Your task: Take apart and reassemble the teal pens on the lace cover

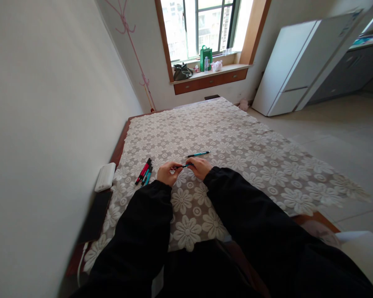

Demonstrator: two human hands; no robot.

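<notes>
Two hands work over a table covered by a white lace cloth (236, 136) with a flower pattern. Between them is one pen (184, 166) — dark with a blue-green part — held level just above the cloth. The left hand (168, 172) pinches its left end with thumb and fingertips pressed together; the right hand (200, 167) closes its fingers round the other end, knuckles up. Both forearms, in black sleeves, reach forward from the lower edge and converge on the pen.

A second pen (199, 154), blue-green and black, lies alone on the cloth just beyond the hands. To the left of the left hand lies a small bunch of pens (144, 172) side by side — about three, red and blue-green with black, though the exact count is hard to make out. Near the table's left edge sit one white box (105, 176) and one flat dark slab (95, 215).

Most of the held pen is hidden by the fingers, so whether it carries a cap cannot be told.
</notes>
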